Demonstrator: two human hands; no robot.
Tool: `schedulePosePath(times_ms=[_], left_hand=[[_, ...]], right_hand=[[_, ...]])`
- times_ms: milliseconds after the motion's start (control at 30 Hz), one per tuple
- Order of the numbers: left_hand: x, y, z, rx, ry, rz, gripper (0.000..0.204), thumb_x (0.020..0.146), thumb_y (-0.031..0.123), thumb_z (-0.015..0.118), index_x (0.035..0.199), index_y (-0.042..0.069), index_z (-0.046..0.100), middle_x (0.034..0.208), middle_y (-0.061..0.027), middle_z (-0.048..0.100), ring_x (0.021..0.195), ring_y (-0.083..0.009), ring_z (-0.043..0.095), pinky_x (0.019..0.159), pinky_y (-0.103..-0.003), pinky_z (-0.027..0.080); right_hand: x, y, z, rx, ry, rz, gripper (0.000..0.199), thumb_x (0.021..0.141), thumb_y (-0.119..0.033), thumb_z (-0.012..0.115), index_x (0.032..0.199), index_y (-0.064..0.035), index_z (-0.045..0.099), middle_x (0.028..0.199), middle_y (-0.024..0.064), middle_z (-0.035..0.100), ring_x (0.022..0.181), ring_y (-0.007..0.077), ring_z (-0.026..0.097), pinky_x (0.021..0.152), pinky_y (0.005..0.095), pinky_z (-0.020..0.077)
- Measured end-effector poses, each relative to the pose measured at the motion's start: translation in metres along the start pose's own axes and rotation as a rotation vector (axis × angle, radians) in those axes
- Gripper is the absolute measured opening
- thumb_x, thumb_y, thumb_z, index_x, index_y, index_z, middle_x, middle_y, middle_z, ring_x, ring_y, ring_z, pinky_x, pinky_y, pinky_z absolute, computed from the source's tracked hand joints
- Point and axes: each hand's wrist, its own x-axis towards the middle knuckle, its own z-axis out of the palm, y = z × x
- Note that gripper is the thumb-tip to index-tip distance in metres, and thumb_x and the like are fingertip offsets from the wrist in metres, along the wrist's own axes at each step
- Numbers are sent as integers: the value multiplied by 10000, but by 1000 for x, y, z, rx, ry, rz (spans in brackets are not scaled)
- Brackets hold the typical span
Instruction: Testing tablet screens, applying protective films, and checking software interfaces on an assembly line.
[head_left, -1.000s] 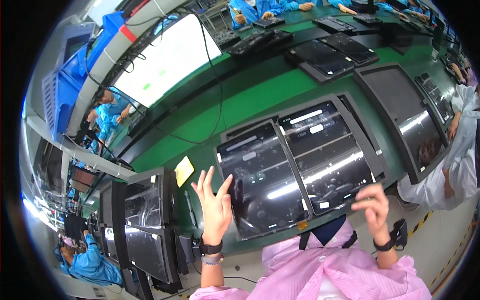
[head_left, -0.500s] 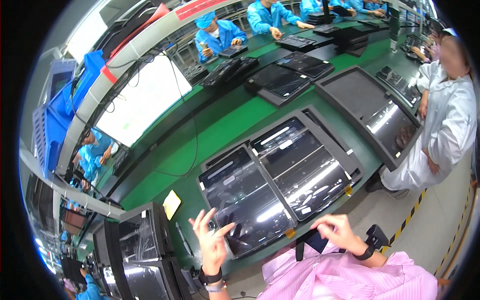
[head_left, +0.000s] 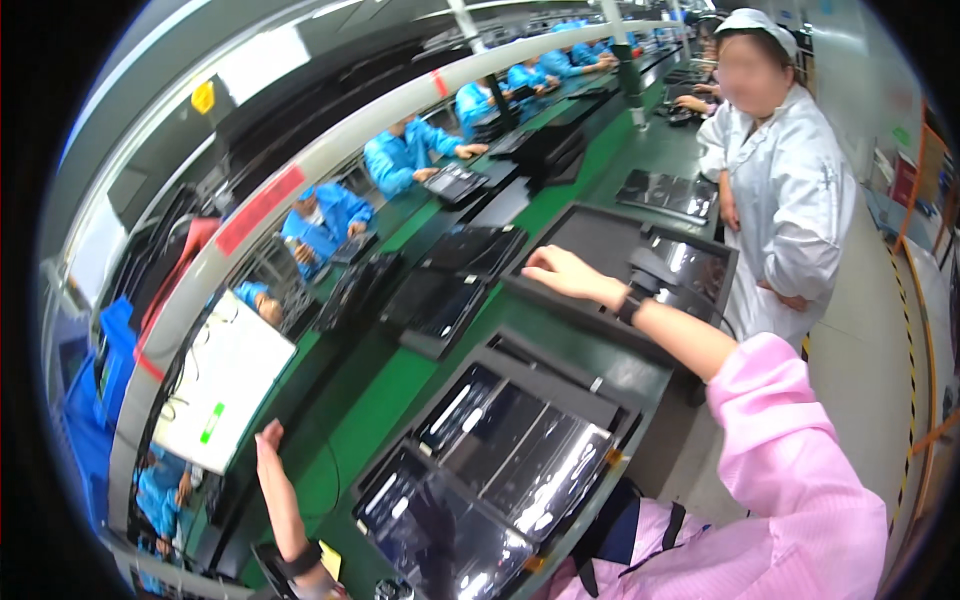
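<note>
Two dark glossy tablet-like screens lie side by side in a black foam tray [head_left: 610, 410]: a nearer screen [head_left: 430, 530] and a farther screen [head_left: 515, 445]. My right hand [head_left: 570, 274] reaches out over the left part of a second black foam tray [head_left: 590, 235], its fingers loosely bent and nothing visible in them. Whether they touch that tray I cannot tell. One dark screen [head_left: 690, 265] sits in the tray's right part. My left hand [head_left: 272, 455] is raised near the bright monitor, seen edge-on with fingers stretched out and holding nothing visible.
A lit white monitor [head_left: 225, 380] stands at the left, with a cable [head_left: 335, 470] hanging beside it. Stacked dark devices [head_left: 435, 305] lie farther along the green bench. A person in a white coat [head_left: 780, 190] stands at the right; several people in blue work across the bench.
The view has swung to the right. My right hand has moved from the near screens out to the second tray. My left hand has left the nearer screen and is raised by the monitor.
</note>
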Motion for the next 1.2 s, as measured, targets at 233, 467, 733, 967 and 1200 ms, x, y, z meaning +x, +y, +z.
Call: schedulePosePath(times_ms=[233,467,733,967,1200], left_hand=[[121,-36,108,-19,-437,-488,774,867,644,302,1344,35,332,1338,-237,375,1252,-347,345,1016,-483,274],[137,-115,211,-330,-484,-852,865,886,577,354,1376,-71,56,1398,-314,172,1287,-437,239,1017,-498,306],[129,-146,270,-372,-65,-1062,766,862,627,350,1342,37,260,1325,-166,344,1166,-377,396,859,-446,425],[135,-197,265,-545,109,-999,670,858,623,340,1199,60,465,1108,-90,544,954,-249,541,853,-405,425],[143,-205,208,-586,-204,-655,577,891,444,329,1224,-2,477,1244,-163,483,1124,-303,474,982,-432,355]], right_hand=[[86,86,16,-77,79,91,427,781,-353,565,674,59,599,615,224,586,629,359,607,610,425,480],[142,165,43,-108,113,274,546,851,-435,492,1061,69,515,1073,272,525,1044,395,486,916,421,384],[228,201,122,-325,-124,303,660,917,-488,257,1019,71,593,1083,281,555,1051,421,500,936,432,374],[235,202,136,159,-272,542,721,917,-516,170,1194,68,489,1257,207,491,1234,323,403,1020,374,296],[226,152,133,554,-390,507,818,877,-638,176,1267,32,439,1309,166,442,1232,267,380,1032,389,275]])
